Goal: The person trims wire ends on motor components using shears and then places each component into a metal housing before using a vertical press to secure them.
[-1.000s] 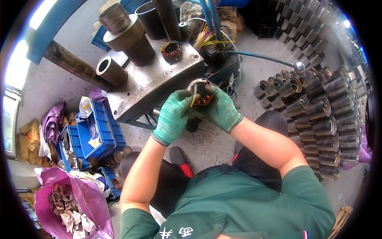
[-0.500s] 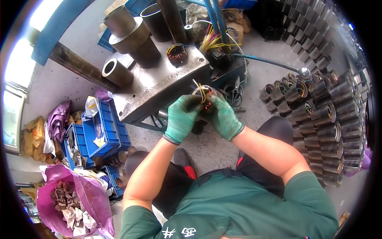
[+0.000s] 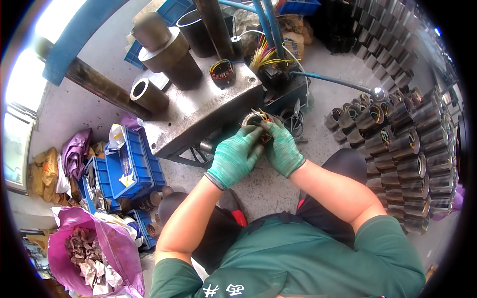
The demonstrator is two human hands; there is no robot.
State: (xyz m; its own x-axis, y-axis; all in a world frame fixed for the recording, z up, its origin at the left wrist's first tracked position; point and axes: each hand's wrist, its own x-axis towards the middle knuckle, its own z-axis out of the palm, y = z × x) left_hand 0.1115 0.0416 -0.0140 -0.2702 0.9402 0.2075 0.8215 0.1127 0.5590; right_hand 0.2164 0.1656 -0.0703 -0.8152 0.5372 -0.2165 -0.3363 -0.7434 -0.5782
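Between my gloved hands is a wound motor stator (image 3: 252,118), a ring with red, yellow and white wires at its open end. My left hand (image 3: 235,155), in a green glove, has its fingers closed against the near side of the stator. From the right, my right hand (image 3: 282,150) grips it with curled fingers; part of the stator is hidden behind both hands. Just beyond them is a metal press table (image 3: 198,113). On it sits another stator (image 3: 221,72) with red windings, beside a stepped metal cylinder (image 3: 175,62) and a short steel tube (image 3: 148,95).
Stacks of metal housings with wires (image 3: 392,141) stand at the right. A blue lever with a ball end (image 3: 377,93) reaches over the floor. Yellow and red leads (image 3: 263,55) are bunched behind the table. Blue crates (image 3: 130,166) and a purple sack (image 3: 117,243) are at the left.
My left hand has turned, its fingers now reaching across the stator's near side. The stator has tilted, and the light wire that stuck up between my hands no longer stands there.
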